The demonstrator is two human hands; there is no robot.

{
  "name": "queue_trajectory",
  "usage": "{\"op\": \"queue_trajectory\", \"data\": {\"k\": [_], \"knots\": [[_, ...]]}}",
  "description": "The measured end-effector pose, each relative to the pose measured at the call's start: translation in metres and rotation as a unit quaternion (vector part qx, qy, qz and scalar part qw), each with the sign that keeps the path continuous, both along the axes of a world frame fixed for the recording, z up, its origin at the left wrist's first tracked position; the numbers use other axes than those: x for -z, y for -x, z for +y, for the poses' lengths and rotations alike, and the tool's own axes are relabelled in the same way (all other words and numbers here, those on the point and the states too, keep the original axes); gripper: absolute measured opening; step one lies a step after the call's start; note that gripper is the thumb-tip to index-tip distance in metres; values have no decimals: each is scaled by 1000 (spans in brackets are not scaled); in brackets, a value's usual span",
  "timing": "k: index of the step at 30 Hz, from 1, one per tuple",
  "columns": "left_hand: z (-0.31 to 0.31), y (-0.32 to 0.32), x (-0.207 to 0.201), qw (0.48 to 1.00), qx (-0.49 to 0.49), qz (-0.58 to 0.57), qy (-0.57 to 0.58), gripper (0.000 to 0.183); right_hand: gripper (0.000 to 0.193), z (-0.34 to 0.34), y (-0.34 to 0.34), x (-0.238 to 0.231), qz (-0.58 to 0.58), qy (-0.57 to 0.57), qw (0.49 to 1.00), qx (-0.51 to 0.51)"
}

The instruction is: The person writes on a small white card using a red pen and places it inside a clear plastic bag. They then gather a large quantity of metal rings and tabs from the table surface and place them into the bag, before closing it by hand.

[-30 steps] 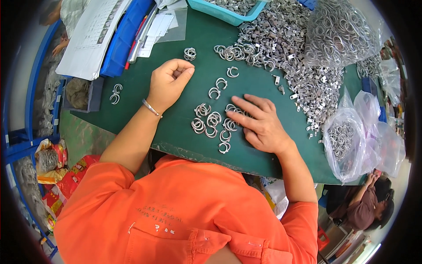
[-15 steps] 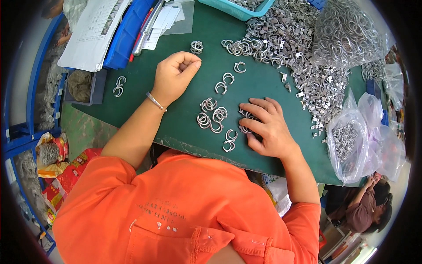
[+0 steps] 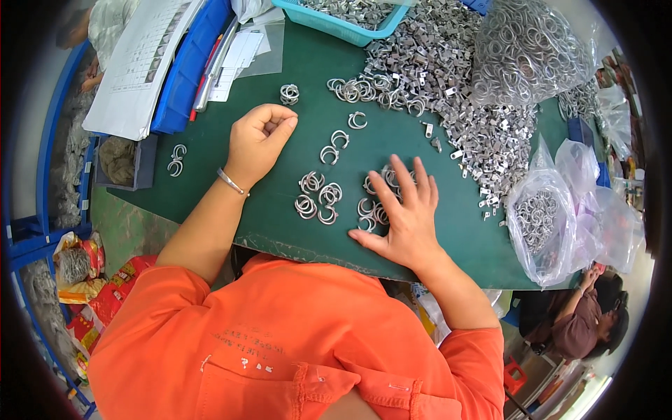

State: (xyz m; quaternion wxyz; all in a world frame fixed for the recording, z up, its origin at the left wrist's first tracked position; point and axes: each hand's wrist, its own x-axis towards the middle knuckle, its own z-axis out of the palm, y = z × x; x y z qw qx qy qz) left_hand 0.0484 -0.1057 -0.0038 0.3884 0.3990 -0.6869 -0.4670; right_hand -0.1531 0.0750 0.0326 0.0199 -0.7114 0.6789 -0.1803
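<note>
My right hand (image 3: pixel 406 220) is spread flat on the green table, its fingers apart. Under and beside its fingers lie several open metal rings (image 3: pixel 368 210), partly hidden by the hand. To the left of it is a separate cluster of open metal rings (image 3: pixel 318 198). My left hand (image 3: pixel 260 143) rests farther left with its fingers curled and thumb against them; what it holds, if anything, is hidden. Just beyond its fingertips sits a small bunch of rings (image 3: pixel 289 94). A pair of rings (image 3: pixel 334 147) and a single ring (image 3: pixel 357 120) lie between the hands, farther back.
A large heap of small metal clips (image 3: pixel 448 98) spreads across the back right, by a blue basket (image 3: pixel 350 29). Bags of rings (image 3: pixel 532 56) stand at the right. Papers (image 3: pixel 136 66), a blue tray (image 3: pixel 189 70) and a grey box (image 3: pixel 143 161) are at the left. Other people sit nearby.
My right hand has opened from a curled hold on the rings into spread fingers and shifted left to the nearer rings. My left hand keeps its closed pose. The whole view has shifted slightly.
</note>
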Motion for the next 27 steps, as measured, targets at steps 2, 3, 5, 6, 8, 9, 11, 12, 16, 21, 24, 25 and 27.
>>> {"op": "queue_trajectory", "data": {"k": [2,3,5,6,8,9,11,12,16,21,24,25,27], "knots": [[-1,0,0,1000,-2,5,12,7,62,-2,3,8,10,8,1000,-25],[-1,2,0,1000,4,8,12,7,60,-3,6,10,22,14,998,-48],[1,-1,-1,999,-22,-19,43,7,49,-3,11,10,7,44,997,-56],[-2,-4,2,999,-19,-10,32,8,45,-2,13,16,-30,47,996,-73],[1,-1,3,1000,-14,-3,26,8,35,3,20,21,-65,87,987,-117],[2,0,4,1000,-17,0,16,8,35,5,22,22,-61,90,988,-113],[0,2,6,1000,-4,12,12,8,32,11,24,22,-53,101,988,-108],[-1,3,7,1000,-2,8,15,8,33,12,25,18,-64,93,989,-100],[-3,-4,7,1000,22,15,6,8,33,16,40,17,-170,145,975,7],[-9,-18,13,1000,12,6,-22,8,25,43,114,-22,-112,300,928,190],[-5,-14,9,1000,0,-22,6,8,29,79,187,-36,165,224,904,324],[-6,-9,8,999,13,-13,35,8,32,93,203,-38,249,117,871,407],[-7,4,9,999,10,-4,33,8,28,111,217,-37,262,128,851,436]]}}
